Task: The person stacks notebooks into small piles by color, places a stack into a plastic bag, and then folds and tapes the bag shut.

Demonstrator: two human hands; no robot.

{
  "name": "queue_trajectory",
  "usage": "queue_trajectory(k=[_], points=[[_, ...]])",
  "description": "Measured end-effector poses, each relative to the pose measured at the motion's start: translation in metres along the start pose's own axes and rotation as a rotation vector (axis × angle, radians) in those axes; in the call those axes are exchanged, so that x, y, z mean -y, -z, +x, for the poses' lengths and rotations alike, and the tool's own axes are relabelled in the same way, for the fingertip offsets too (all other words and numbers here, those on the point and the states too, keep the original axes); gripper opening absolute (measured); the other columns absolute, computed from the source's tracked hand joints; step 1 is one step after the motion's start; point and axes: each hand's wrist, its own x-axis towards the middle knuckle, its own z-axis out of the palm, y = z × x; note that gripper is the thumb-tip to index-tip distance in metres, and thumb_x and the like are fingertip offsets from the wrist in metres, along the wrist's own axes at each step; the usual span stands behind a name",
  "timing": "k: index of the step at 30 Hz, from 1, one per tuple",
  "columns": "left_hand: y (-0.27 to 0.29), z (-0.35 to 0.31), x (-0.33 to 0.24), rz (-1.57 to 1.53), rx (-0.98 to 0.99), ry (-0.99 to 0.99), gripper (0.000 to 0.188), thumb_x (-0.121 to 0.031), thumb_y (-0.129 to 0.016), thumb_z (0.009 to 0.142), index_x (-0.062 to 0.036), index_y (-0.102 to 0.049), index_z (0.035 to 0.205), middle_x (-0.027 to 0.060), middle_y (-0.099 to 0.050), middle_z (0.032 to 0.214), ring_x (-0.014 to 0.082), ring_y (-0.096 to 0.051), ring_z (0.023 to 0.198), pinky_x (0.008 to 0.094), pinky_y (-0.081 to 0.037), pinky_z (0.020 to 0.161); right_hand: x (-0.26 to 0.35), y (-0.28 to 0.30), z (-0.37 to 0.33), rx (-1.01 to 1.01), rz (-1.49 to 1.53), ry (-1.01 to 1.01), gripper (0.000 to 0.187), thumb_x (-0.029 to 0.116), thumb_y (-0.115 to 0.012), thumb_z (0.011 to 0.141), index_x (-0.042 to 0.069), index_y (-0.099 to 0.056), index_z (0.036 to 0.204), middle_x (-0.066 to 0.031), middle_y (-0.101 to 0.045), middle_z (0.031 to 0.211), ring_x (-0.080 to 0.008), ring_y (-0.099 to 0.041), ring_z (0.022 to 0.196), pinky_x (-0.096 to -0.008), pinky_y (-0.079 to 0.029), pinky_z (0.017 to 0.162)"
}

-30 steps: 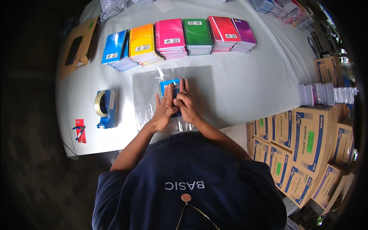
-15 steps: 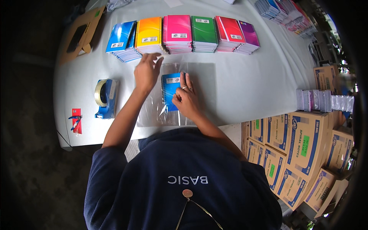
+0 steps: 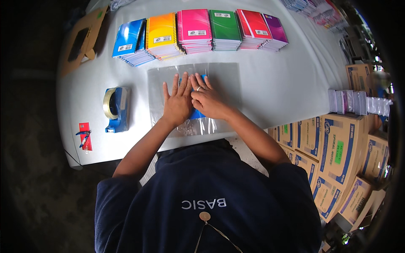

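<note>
A blue spiral notebook point(image 3: 196, 114) lies near the middle of the table's front part, largely hidden under my hands. My left hand point(image 3: 177, 103) rests flat over its left side, fingers spread and pointing away from me. Beside it, my right hand point(image 3: 208, 100), with a ring on one finger, presses on the notebook's right side, its fingers extended. The two hands meet at the fingertips and thumbs. Clear plastic film point(image 3: 228, 82) spreads out around the notebook; whether the notebook lies on it or inside it, I cannot tell.
Stacks of spiral notebooks stand in a row at the back: blue point(image 3: 128, 38), yellow point(image 3: 161, 31), pink point(image 3: 195, 25), green point(image 3: 225, 25), red point(image 3: 253, 23) and purple point(image 3: 275, 29). A blue tape dispenser point(image 3: 119, 110) and a red card point(image 3: 85, 137) sit left. Cartons point(image 3: 337, 147) are piled right.
My left hand has come down from near the yellow stack onto the blue notebook. My right hand has shifted slightly, its fingers now more spread. The plastic film lies more spread out.
</note>
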Motion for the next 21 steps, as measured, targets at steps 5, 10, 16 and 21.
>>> queue_trajectory(k=[5,10,16,21], points=[[0.036,0.006,0.047,-0.212,0.186,-0.173,0.070,-0.036,-0.053,0.088,-0.0145,-0.021,0.147,0.0092,-0.011,0.154,0.0325,-0.003,0.142,0.0588,-0.005,0.109,-0.009,0.013,0.003,0.163,0.131,-0.024,0.024,0.023,-0.047,0.089,0.003,-0.057,0.081,-0.0251,-0.015,0.149,-0.0385,-0.006,0.141,-0.0486,-0.005,0.113],[0.029,-0.054,0.009,-0.063,0.253,-0.356,0.123,-0.079,-0.063,0.053,-0.0113,-0.021,0.146,0.0133,-0.012,0.153,0.0344,-0.003,0.142,0.0595,-0.001,0.109,-0.022,0.023,0.006,0.291,0.276,-0.045,0.022,0.027,-0.047,0.090,0.008,-0.058,0.086,-0.0202,-0.009,0.152,-0.0369,0.004,0.141,-0.0507,0.002,0.112],[-0.009,-0.091,-0.036,-0.531,0.438,-0.540,0.086,-0.057,-0.062,0.077,-0.0131,-0.030,0.143,0.0138,-0.042,0.140,0.0325,-0.037,0.131,0.0514,-0.019,0.111,-0.016,0.024,0.014,0.347,0.351,-0.075,0.021,0.026,-0.051,0.088,0.008,-0.059,0.079,-0.0195,-0.008,0.153,-0.0362,0.009,0.141,-0.0529,0.006,0.110],[0.025,-0.072,-0.007,-0.498,-0.315,-0.310,0.037,-0.001,-0.057,0.074,-0.0080,-0.058,0.110,0.0100,-0.061,0.104,0.0278,-0.055,0.088,0.0407,-0.041,0.078,-0.021,0.024,0.010,0.313,0.401,-0.081,0.019,0.024,-0.053,0.087,0.008,-0.058,0.077,-0.0189,-0.007,0.153,-0.0355,0.010,0.141,-0.0527,0.008,0.110]])
